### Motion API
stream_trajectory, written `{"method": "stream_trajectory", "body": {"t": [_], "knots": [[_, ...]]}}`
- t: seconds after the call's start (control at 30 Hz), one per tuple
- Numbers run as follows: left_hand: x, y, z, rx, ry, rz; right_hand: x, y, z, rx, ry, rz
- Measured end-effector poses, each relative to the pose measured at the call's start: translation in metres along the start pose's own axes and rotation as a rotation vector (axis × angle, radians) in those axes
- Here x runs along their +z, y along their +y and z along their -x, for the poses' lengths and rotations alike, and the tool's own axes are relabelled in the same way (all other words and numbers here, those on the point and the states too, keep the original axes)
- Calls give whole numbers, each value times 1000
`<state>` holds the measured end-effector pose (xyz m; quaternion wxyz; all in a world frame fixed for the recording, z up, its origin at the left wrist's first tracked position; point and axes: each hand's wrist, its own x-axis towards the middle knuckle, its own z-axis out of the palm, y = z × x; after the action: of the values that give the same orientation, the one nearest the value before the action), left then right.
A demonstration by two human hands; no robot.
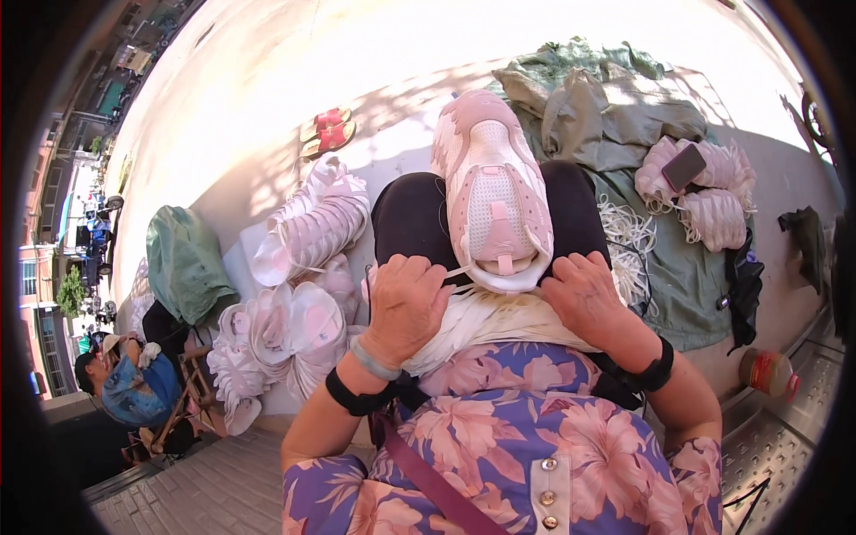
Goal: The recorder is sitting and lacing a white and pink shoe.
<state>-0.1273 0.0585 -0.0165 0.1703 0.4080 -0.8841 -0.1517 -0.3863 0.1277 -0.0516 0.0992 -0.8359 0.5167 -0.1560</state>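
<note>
A pink and white sneaker (pixel 499 201) rests across my dark-trousered knees, with its collar end toward me. My left hand (pixel 404 301) is closed beside the collar, pinching a white shoelace (pixel 459 270) whose short visible stretch reaches the shoe's edge. On the other side of the collar, my right hand (pixel 582 297) is closed with fingers curled under; whatever it may hold is hidden. A thick bundle of white laces (pixel 490 318) lies over my lap, just below the shoe and between my hands.
Stacked pale shoe parts (pixel 316 223) lie to the left, near a green sack (pixel 185 263) and red sandals (pixel 328 134). At right, a phone (pixel 684 168) lies on bundled shoe parts (pixel 713 218) over green cloth (pixel 673 294), near loose laces (pixel 627 245). Another person (pixel 138 388) sits far left.
</note>
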Motion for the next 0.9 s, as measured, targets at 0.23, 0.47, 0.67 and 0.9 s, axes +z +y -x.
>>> {"method": "stream_trajectory", "body": {"t": [0.23, 0.47, 0.67, 0.9], "knots": [[1, -8, 36, 154, -9, -163, 2, -13, 29, 131, -85, -136], [-6, 2, 89, 97, -147, -29, -10, -5, 62, 217, -226, -581], [-15, -6, 121, -64, -303, 292, -12, -16, 49, 116, -107, -314], [-46, -6, 49, 54, -359, 234, -26, -14, 22, 59, 299, -430]]}}
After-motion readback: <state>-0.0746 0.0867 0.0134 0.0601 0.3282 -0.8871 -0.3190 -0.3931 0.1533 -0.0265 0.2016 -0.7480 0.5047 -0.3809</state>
